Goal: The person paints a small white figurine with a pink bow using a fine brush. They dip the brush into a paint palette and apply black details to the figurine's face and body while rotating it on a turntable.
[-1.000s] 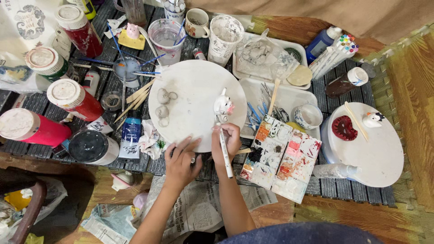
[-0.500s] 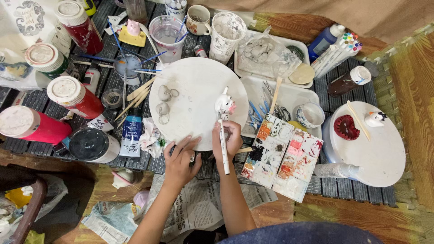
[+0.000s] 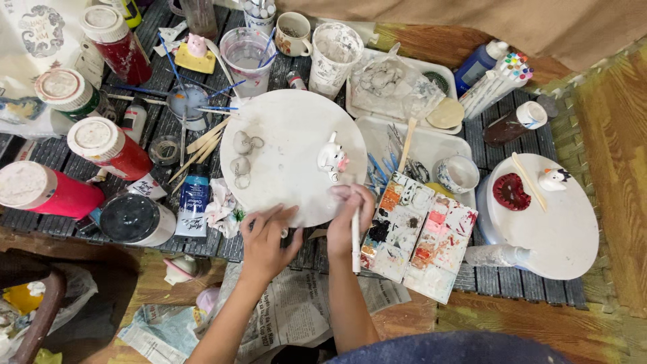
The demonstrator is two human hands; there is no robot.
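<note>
While my right hand [image 3: 348, 209] grips a white paintbrush [image 3: 356, 236], my left hand [image 3: 265, 236] rests spread and loose on the round white board [image 3: 290, 128].
From the head view I judge 1 steady stroke best: the small white figurine [image 3: 332, 158] stands just above the brush hand, the paint palette [image 3: 418, 232] close right, paint tube [image 3: 194, 209] and red jars [image 3: 108, 148] crowding left.

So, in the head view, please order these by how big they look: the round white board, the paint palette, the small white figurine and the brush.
1. Round white board, clearly largest.
2. Paint palette.
3. Brush, held in the right hand: long but thin.
4. Small white figurine, shortest.
</note>
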